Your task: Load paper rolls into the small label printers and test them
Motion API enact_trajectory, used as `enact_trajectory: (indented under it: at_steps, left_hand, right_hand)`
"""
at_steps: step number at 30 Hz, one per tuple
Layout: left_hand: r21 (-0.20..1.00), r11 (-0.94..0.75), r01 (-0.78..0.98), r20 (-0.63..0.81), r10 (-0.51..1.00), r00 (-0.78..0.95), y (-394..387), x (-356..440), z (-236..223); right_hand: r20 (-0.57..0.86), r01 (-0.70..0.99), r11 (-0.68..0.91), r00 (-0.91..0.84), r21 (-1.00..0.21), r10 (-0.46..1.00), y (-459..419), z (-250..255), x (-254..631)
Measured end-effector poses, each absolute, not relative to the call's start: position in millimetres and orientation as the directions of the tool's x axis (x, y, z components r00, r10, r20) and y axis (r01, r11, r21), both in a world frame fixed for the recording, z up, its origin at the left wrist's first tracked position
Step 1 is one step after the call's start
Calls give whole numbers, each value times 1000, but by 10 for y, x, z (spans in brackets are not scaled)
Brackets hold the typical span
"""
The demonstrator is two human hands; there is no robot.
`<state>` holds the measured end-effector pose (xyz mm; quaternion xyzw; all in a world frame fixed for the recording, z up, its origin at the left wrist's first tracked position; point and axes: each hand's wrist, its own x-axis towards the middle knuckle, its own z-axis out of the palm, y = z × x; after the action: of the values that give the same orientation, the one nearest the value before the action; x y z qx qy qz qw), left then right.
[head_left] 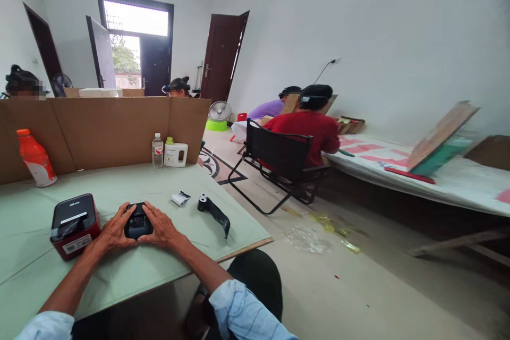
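- Head view: gripping black device (138,227) between left hand (116,230) and right hand (163,228), both cupped round its sides
- near red box (75,226) and white pack (180,199), over table (131,279)

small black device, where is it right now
In the head view, the small black device is left of centre, held between the left hand and right hand, to the right of the red-and-black box.

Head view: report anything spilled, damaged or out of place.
Crumpled clear plastic film and translucent yellow plastic strips lie scattered on the pale floor, near the black folding chair; they look like dropped litter. I see no obvious spill on the pale green tabletop.
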<state>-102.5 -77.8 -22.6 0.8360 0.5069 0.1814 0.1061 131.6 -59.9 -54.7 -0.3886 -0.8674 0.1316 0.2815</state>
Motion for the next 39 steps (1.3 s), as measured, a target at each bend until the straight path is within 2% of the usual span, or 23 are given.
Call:
enact_trajectory:
  at_steps: [11,20,28,32,39]
  left_hand:
    - [397,-470,789,219,883,415,-738,-1040,-331]
    - [418,-478,773,235,879,416,-784,-1036,-272]
    - [428,-471,771,240,882,405,-792,-1013,-245]
    - [423,-482,767,260,876,407,-728,-1056,-270]
    - [395,-500,771,278,865,418,-650,-1082,-271]
  right_hand:
    - [466,565,680,-497,-468,733,-549,-696,1313]
    - [448,582,667,-495,-465,744,-588,-632,1301]
    - [560,547,735,-488,-401,669,-595,-521,1221]
    - [559,562,741,-503,-367,659,-543,-424,1214]
    - [535,627,745,-558,-229,634,-451,-165,1173]
